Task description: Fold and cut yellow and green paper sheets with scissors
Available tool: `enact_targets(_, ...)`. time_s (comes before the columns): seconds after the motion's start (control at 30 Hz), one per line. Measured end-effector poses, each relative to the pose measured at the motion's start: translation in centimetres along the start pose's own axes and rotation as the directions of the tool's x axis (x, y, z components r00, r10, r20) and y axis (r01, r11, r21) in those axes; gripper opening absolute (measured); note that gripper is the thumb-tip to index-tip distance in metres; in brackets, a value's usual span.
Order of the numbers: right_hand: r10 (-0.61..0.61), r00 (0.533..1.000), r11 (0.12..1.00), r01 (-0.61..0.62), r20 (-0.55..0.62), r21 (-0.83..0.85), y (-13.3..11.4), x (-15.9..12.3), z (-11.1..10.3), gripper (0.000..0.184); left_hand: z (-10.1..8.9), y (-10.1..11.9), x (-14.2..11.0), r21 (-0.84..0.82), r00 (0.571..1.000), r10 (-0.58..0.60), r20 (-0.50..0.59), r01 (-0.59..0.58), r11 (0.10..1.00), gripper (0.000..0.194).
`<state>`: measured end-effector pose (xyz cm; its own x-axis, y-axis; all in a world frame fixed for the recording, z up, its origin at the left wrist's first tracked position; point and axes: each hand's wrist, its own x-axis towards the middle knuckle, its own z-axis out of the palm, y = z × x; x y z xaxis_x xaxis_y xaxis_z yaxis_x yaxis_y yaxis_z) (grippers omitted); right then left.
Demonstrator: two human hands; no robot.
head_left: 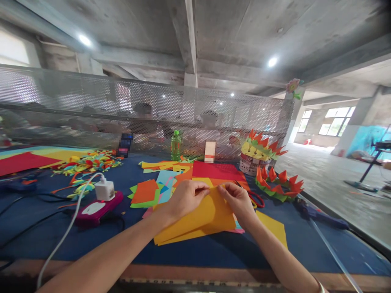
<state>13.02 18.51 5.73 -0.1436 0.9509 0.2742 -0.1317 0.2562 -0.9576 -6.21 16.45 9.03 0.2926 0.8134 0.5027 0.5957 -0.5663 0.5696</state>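
Note:
A folded yellow-orange sheet of paper (pixel 195 226) is raised over the blue table, its layers showing along the left edge. At its top edge my left hand (pixel 187 199) pinches it between thumb and fingers. A short way to the right, my right hand (pixel 240 201) pinches the same edge. Scissors with red handles (pixel 259 199) lie just beyond my right hand, partly hidden. Behind the folded paper are a red sheet (pixel 214 171) and light blue and orange pieces. An orange square (pixel 145 191) rests on green paper at left, and a yellow sheet (pixel 273 228) lies at right.
On the left are a purple power strip (pixel 99 209), a white charger (pixel 104 190) with its cable, and a pile of paper scraps (pixel 88 160). A green bottle (pixel 175 146) stands behind. Spiky paper rings (pixel 279 189) and a glue gun (pixel 324 213) lie right. Mesh (pixel 171 106) borders the table.

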Motion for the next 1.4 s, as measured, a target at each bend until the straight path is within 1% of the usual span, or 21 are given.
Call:
enact_targets(0.13, 0.012, 1.000, 1.000, -0.012, 0.004, -0.006, -0.2, -0.1, 0.2, 0.049, -0.2, 0.1, 0.0, -0.061, 0.999, -0.034, 0.028, 0.035, 0.997, 0.022)
enact_targets(0.37, 0.035, 0.999, 0.998, -0.036, -0.011, -0.042, -0.8, -0.5, 0.5, 0.046, -0.3, -0.4, 0.2, -0.165, 0.990, -0.102, 0.096, 0.117, 0.979, 0.021)
enact_targets(0.57, 0.037, 0.999, 0.997, -0.038, -0.006, -0.063, -0.9, -0.6, 0.3, 0.039, -0.8, 0.1, 0.1, -0.135, 0.979, -0.158, 0.132, 0.175, 0.975, 0.022)
enact_targets(0.73, 0.047, 0.999, 0.991, -0.048, -0.008, -0.122, -0.7, -0.4, 0.5, 0.036, -0.6, 0.5, -0.1, -0.143, 0.972, -0.154, 0.176, 0.180, 0.973, 0.023)
enact_targets(0.87, 0.084, 0.996, 0.984, -0.085, -0.009, -0.158, -0.8, -0.4, 0.7, 0.037, -0.4, 0.5, -0.2, -0.088, 0.973, -0.149, 0.177, 0.166, 0.982, 0.024)
enact_targets(0.97, 0.099, 0.995, 0.980, -0.101, -0.020, -0.172, -1.0, -0.5, 0.8, 0.038, -0.4, 0.3, -0.3, -0.090, 0.969, -0.167, 0.184, 0.186, 0.978, 0.024)
enact_targets(1.17, 0.030, 0.999, 0.972, -0.019, 0.044, -0.235, -0.8, -0.2, 0.2, 0.034, -0.3, 0.2, -0.2, -0.080, 0.969, -0.188, 0.163, 0.202, 0.976, 0.026)
enact_targets(1.3, -0.008, 0.998, 0.969, 0.024, 0.066, -0.247, -0.5, -0.1, -0.1, 0.032, -0.3, 0.0, -0.1, -0.087, 0.967, -0.201, 0.157, 0.216, 0.972, 0.024)
enact_targets(1.4, -0.011, 0.998, 0.967, 0.028, 0.068, -0.253, -0.5, -0.1, -0.1, 0.032, -0.3, 0.0, -0.1, -0.095, 0.962, -0.212, 0.173, 0.231, 0.968, 0.023)
